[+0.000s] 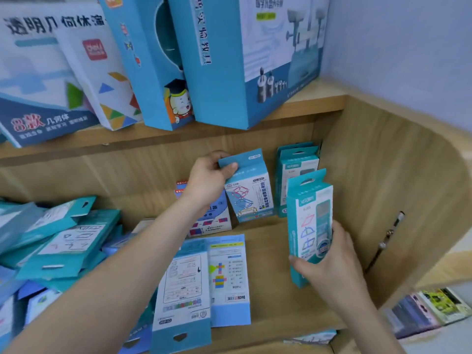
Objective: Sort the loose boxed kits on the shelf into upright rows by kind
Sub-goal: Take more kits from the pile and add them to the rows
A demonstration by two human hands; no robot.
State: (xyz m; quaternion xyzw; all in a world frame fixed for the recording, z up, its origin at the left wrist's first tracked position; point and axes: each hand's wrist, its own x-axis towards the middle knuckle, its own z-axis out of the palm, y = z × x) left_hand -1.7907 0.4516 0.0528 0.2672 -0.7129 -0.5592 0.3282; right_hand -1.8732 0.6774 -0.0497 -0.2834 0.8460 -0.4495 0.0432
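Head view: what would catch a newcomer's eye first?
Both hands, each on an upright boxed kit: the left hand pinches the hang tab of a blue kit at the back of the shelf, the right hand grips a teal kit further right. Next, the jumbled pile of teal kits at the left and two flat boxes lying front centre.

The shelf is pale wood-grain board, matt and smooth, and the curved side panel has the same finish. A small fitting on that panel looks like shiny metal. The teal box is printed card with a slight sheen, and a strip down its front looks like clear plastic film. The blue-and-white box is smooth printed card too. The flat box shows a paler, matt paper face. The big boxes above are glossy blue card. The wall is smooth, matt paint.
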